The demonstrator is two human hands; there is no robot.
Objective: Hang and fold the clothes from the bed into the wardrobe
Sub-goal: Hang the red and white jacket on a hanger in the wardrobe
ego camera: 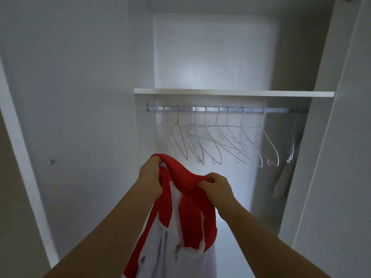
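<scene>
While both hands are raised in front of the open wardrobe (216,57), a red-and-white garment (192,207) hangs between them, just below rail level. Left hand (150,175) grips the red top edge at its highest pt, fingers curled round the fabric. Right hand (217,187) pinches the same red band a bit lower & to the right, thumb + fingertips closed on a fold. Rest of the garment drops straight down btw the forearms: red bands over white cloth, bottom edge out of view. Can't tell exactly what kind of garment it is.

Behind it a metal rail (226,109) runs across under a white shelf (232,92), w/ a row of bare wire hangers (216,141) hooked on, several tilted & overlapping. One more hanger sits apart at far right, next to a dim pale cloth (285,177) in the corner, too dark to ID. White panel (80,117) on the left carries a small metal stud (52,162).
</scene>
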